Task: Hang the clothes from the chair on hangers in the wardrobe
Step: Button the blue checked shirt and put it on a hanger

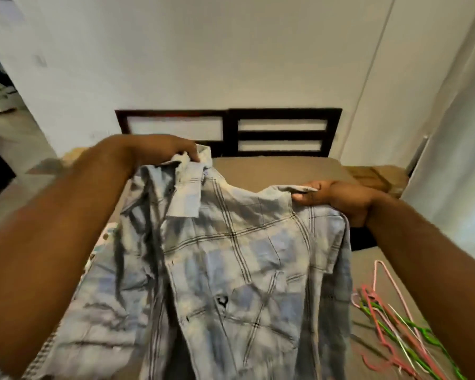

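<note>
A light blue checked shirt (230, 256) hangs spread in front of me above the bed. My left hand (159, 150) pinches its collar at the upper left. My right hand (337, 198) grips the shirt's right shoulder, thumb on top of the cloth. The shirt's front faces me, with its placket and a small dark chest mark showing. Several thin wire hangers (395, 333), pink and green, lie in a loose heap on the bed at the lower right. No chair is in view.
A bed with a brown sheet (272, 171) lies below the shirt, with a dark wooden headboard (230, 130) against the white wall. A brown pillow (376, 176) sits at the bed's right. White wardrobe doors (436, 105) stand at the right. A doorway opens at the far left.
</note>
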{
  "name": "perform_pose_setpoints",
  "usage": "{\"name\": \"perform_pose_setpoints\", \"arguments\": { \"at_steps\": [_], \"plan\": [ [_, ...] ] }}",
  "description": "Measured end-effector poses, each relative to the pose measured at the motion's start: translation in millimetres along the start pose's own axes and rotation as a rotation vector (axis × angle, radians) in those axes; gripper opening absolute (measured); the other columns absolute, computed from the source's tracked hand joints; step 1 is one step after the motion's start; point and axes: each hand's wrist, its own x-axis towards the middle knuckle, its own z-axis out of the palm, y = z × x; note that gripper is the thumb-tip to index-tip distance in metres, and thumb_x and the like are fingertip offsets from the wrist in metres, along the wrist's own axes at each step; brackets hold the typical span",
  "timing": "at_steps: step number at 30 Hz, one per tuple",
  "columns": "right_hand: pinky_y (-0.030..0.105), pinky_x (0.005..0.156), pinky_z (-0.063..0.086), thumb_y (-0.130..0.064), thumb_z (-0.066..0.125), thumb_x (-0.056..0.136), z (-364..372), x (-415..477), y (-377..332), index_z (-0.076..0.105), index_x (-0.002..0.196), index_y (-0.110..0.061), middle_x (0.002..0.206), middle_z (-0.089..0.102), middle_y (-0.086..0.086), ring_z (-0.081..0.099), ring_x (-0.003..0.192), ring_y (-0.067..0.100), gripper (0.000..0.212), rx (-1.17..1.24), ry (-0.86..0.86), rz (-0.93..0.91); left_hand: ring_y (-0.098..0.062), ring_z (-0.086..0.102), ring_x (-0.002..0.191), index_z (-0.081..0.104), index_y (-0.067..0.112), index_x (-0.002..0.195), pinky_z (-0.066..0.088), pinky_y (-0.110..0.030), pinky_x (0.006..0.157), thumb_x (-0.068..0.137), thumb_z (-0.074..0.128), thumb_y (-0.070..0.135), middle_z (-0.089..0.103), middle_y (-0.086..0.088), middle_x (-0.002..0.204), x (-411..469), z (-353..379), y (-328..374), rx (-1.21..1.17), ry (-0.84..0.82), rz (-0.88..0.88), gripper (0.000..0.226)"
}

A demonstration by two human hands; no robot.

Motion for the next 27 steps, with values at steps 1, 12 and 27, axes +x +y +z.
{"name": "perform_pose_setpoints", "arguments": {
  "at_steps": [1, 12, 27],
  "plan": [
    [0.042, 0.079, 0.056, -0.025, 0.084, 0.080, -14, 21, 15, 0.059, 0.110, 0.020, 0.101, 0.064, 0.031, 0.063, 0.085, 0.036, 0.060, 0.006, 0.048, 0.052, -0.015, 0.062, 0.083, 0.072, 0.025, 0.077, 0.049, -0.023, 0.074, 0.084, 0.066, 0.028, 0.068, -0.001, 0.088, 25, 12, -6, -0.005, -0.057, -0.083, 0.010],
    [0.048, 0.111, 0.038, -0.035, 0.067, 0.095, -59, 193, 329, 0.042, 0.152, -0.014, 0.144, 0.052, 0.019, 0.047, 0.133, 0.037, 0.066, -0.534, 0.712, 0.022, -0.038, 0.039, 0.140, 0.043, 0.022, 0.149, 0.029, -0.060, 0.114, 0.089, 0.039, 0.074, 0.040, -0.014, 0.152, 224, 271, -243, 0.408, 0.453, -0.347, 0.080],
    [0.041, 0.070, 0.048, -0.045, 0.060, 0.095, 49, 21, 552, 0.063, 0.080, -0.016, 0.074, 0.067, 0.000, 0.067, 0.083, 0.034, 0.033, -0.371, 0.693, 0.581, -0.036, 0.065, 0.082, 0.054, 0.020, 0.095, 0.040, -0.037, 0.064, 0.097, 0.054, 0.045, 0.069, -0.005, 0.082, -13, 561, -343, -0.107, 0.485, -0.663, 0.025]
  ]
}}
